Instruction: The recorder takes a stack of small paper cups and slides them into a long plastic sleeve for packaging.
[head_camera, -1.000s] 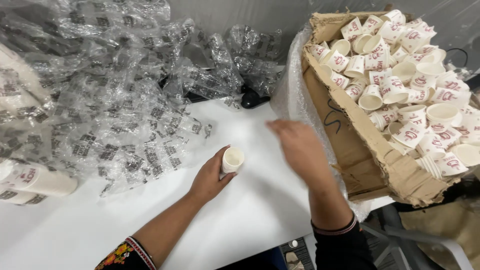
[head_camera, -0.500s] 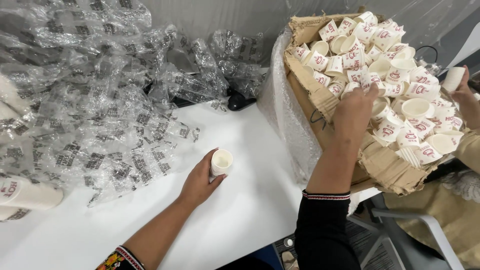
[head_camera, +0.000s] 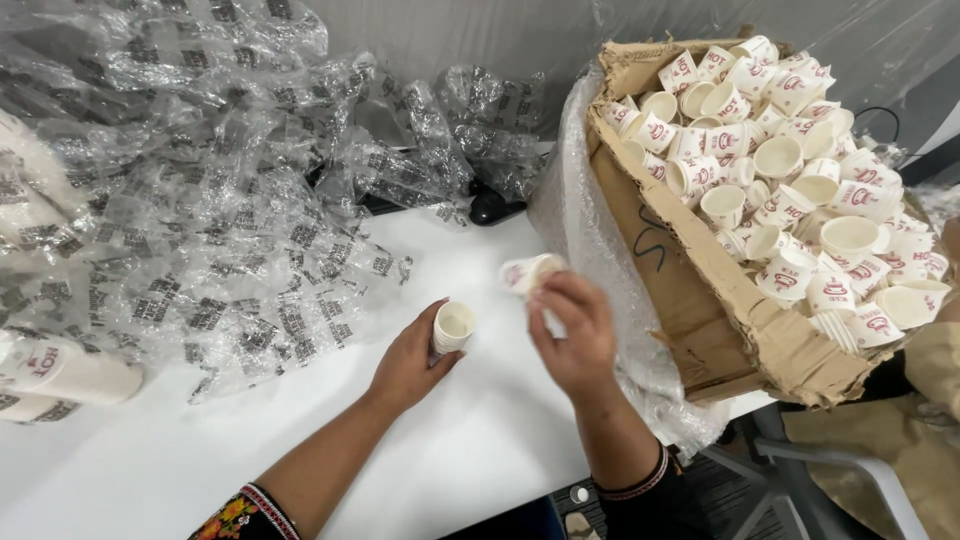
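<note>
I see the white counter (head_camera: 250, 440) spanning the lower left of the head view, its back half buried under a heap of clear plastic sleeves (head_camera: 200, 200) with dark print. At right, a torn cardboard box (head_camera: 700, 300) lined with bubble wrap (head_camera: 590, 220) overhangs the counter edge, heaped with loose paper cups (head_camera: 790, 170), white with red marks, lying every way. Far left, a long stack of nested cups (head_camera: 60, 375) lies on its side.

Left hand (head_camera: 410, 360): forearm enters from bottom left, palm down on the counter, fingers (head_camera: 432, 335) curled around a short stack of cups (head_camera: 452, 327). This stack stands upright on the counter, mouth up, long axis vertical.

Right hand (head_camera: 572, 335): forearm rises from bottom centre, wrist bent, hand lifted above the counter beside the bubble wrap. Its fingers pinch a single cup (head_camera: 528, 272) at the base end. That cup is tipped, long axis near horizontal, pointing up-left; it is blurred, so which end leads I cannot tell. The two held items are near, not touching.
</note>
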